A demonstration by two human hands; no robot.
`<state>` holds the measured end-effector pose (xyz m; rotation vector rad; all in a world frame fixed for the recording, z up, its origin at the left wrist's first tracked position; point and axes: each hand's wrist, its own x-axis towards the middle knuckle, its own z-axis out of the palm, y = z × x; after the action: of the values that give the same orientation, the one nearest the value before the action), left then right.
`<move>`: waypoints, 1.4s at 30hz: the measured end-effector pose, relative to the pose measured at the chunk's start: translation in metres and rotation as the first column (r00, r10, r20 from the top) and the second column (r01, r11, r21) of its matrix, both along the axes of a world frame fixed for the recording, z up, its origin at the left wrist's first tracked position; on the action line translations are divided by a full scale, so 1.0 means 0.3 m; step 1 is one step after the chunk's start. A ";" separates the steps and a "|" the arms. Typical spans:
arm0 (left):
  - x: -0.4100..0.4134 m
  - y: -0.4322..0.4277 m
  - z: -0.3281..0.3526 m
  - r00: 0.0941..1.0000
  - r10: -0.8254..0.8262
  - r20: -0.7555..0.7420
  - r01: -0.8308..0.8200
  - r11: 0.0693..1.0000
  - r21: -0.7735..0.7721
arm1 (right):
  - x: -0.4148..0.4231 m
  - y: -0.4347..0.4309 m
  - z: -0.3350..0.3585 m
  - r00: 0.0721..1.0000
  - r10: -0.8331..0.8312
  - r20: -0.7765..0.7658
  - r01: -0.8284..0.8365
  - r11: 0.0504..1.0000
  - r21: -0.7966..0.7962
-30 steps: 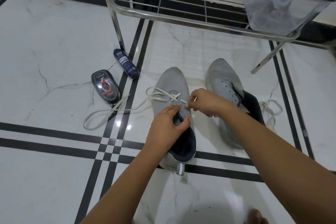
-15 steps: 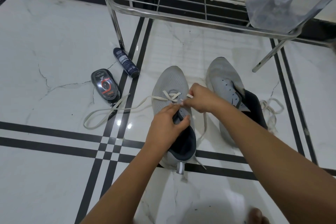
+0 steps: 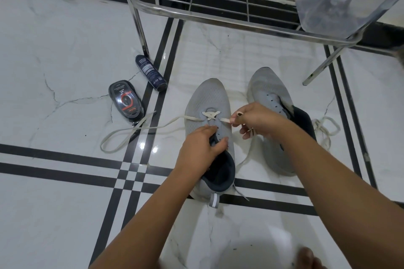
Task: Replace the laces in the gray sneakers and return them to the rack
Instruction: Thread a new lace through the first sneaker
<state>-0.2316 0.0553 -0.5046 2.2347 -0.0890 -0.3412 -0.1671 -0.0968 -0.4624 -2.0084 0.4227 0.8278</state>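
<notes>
2 gray sneakers side by side on floor [image 3: 65, 50] near rack [image 3: 218, 16] — left sneaker [image 3: 207, 98] w/ cream lace [image 3: 135, 131] crossed at far eyelets, right sneaker [image 3: 266, 87] unlaced. Left hand [image 3: 200, 148] grips left sneaker's opening; right hand [image 3: 259, 121] pinches lace.

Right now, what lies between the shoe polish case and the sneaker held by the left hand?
In the head view, the loose white lace loops over the floor there, from the sneaker's eyelets toward the shoe polish case.
</notes>
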 end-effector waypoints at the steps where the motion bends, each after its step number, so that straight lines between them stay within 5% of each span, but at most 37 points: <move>1: 0.002 0.006 0.002 1.000 -0.009 0.026 0.009 1.000 -0.016 | -0.004 0.007 -0.005 0.999 -0.001 0.039 0.003 0.999 -0.035; 4: 0.038 0.051 0.011 0.983 0.081 0.168 -0.068 0.994 -0.081 | 0.005 0.017 0.014 0.980 0.153 0.125 -0.126 0.971 -0.205; 7: 0.129 0.127 -0.019 0.984 0.060 0.170 -0.098 0.969 0.226 | 0.008 0.039 0.059 0.930 0.280 0.237 -0.194 0.925 -0.328; 10: 0.169 0.155 -0.019 0.999 0.035 0.022 -0.041 0.900 0.434 | 0.016 0.084 0.074 0.927 0.203 0.315 -0.121 0.958 -0.261; 15: 0.113 0.136 0.061 0.984 0.176 0.039 -0.177 0.984 0.032 | 0.016 0.196 0.080 0.988 0.152 0.037 -0.143 0.974 -0.173; 19: 0.036 0.124 0.125 0.994 -0.106 0.038 0.106 0.994 0.010 | 0.024 0.202 0.079 0.990 0.125 -0.069 -0.134 0.980 -0.145; 22: 0.068 0.161 0.140 0.999 -0.035 -0.027 0.029 0.981 -0.190 | 0.022 0.164 0.080 0.989 0.096 -0.111 -0.103 0.993 -0.058; 25: 0.153 0.169 0.105 0.988 -0.132 0.082 0.131 0.991 0.014 | 0.018 0.122 0.096 0.985 0.080 -0.156 -0.074 0.996 0.040; 28: 0.206 0.123 0.089 0.951 -0.307 0.027 0.293 0.928 0.230 | 0.019 0.089 0.123 0.983 0.086 -0.160 -0.072 0.993 0.095; 31: 0.221 0.108 0.067 0.996 -0.057 0.068 0.056 0.998 0.017 | 0.021 0.049 0.146 0.989 0.054 -0.140 -0.043 0.996 0.081; 34: 0.216 0.135 0.029 0.973 0.203 -0.107 -0.207 0.978 -0.032 | 0.031 0.019 0.157 0.992 0.065 -0.109 -0.063 0.998 0.028; 40: 0.220 0.087 0.158 0.983 -0.122 -0.134 0.095 0.976 -0.194 | 0.036 0.029 0.164 0.975 0.196 -0.104 -0.190 0.980 0.066; 42: 0.228 0.085 0.177 0.988 -0.117 -0.102 0.099 0.980 -0.171 | 0.037 0.030 0.162 0.976 0.195 -0.101 -0.185 0.978 0.099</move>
<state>-0.1632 0.0808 -0.4516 2.0465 -0.1740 -0.4989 -0.1560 -0.0880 -0.4138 -1.9468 0.2530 1.0618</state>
